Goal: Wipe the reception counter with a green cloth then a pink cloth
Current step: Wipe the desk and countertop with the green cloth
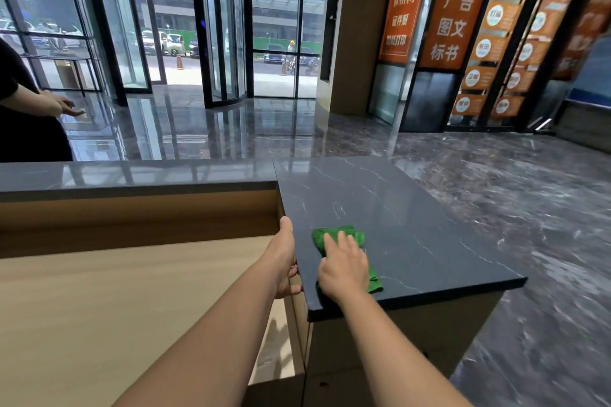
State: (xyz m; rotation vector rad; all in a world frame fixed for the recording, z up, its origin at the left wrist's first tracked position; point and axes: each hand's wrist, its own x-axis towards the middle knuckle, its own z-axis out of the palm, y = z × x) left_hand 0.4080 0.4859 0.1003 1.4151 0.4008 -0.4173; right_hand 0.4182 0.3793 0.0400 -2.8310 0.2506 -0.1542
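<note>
Two hands work near the left corner of the dark, veined reception counter (396,214). The left hand (285,257) clamps the worktop's left edge, thumb lying on top and fingers curled underneath. Just beside it, the right hand (344,269) lies flat on a crumpled green cloth (357,237), fingers stretched out and pressing it against the stone close to the front left corner; cloth shows beyond the fingertips and past the hand's right side. Left of the worktop and lower sits a pale wooden desk surface (132,290), backed by a raised ledge (132,171) of the same dark stone. Beyond the ledge, at far left, a person (26,115) in black stands on the glossy floor (231,132). Farther off are a revolving door (228,26) and orange banners (456,3).
</note>
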